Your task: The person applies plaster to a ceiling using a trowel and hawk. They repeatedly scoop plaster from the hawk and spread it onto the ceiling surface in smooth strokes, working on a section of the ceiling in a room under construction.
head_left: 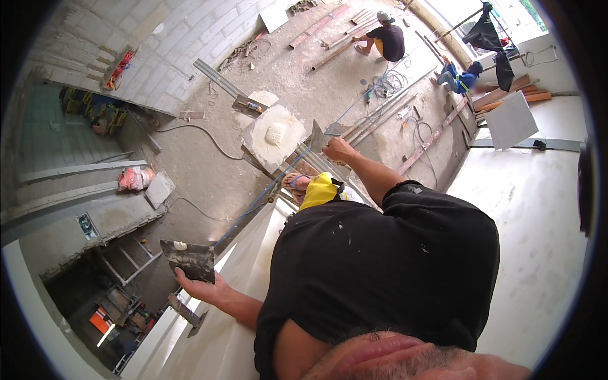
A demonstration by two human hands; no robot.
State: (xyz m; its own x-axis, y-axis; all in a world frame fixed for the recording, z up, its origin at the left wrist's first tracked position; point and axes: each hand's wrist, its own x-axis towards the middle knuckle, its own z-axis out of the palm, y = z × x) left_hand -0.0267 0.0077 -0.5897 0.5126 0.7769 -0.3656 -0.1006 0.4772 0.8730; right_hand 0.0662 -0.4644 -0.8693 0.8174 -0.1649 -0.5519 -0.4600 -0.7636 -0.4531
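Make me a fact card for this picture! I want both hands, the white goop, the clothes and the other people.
Left hand: holds a dark flat plate with a white dab on it
Right hand: holds a thin grey blade
White goop: heaped on a smeared pale board
Clothes: black shirt
Other people: two; one squatting in a dark top, one low down in blue
Floor: coiled cable

Left hand [208, 289] out to the side, palm upturned; right hand [339, 151] forward, fingers curled, elbow bent
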